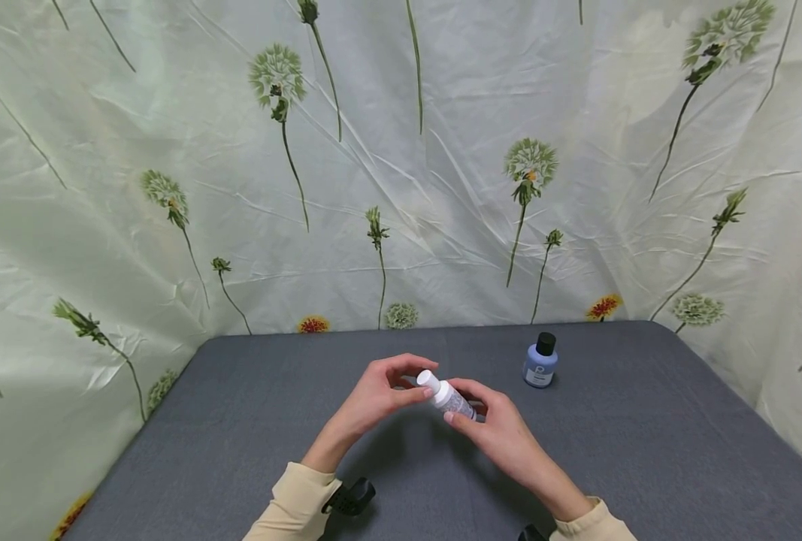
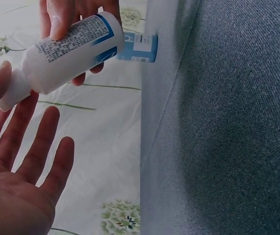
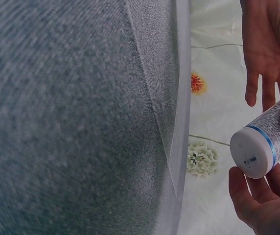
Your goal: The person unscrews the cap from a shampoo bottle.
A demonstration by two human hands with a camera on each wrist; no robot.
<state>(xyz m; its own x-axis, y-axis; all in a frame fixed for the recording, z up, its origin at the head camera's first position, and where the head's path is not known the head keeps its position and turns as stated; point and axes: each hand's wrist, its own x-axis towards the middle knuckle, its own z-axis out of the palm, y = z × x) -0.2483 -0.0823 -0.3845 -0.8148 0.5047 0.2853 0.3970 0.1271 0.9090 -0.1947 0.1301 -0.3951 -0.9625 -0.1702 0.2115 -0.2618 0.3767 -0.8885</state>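
Observation:
A small white bottle [image 1: 461, 406] with dense printing and a blue stripe is held tilted above the table, its white cap [image 1: 428, 379] pointing up and left. My right hand [image 1: 502, 424] grips the bottle's body with thumb and fingers. At the cap, my left hand [image 1: 380, 391] pinches with thumb and forefinger; in the left wrist view its other fingers [image 2: 44, 134] are spread out. The right wrist view shows the round white base [image 3: 250, 152] of the bottle, with a small dark mark on it.
A blue bottle [image 1: 540, 368] with a black cap stands upright on the table, behind and right of my hands. Dark grey cloth covers the table [image 1: 252, 421]. A pale sheet [image 1: 441, 188] printed with dandelions hangs behind the table's far edge and along its sides.

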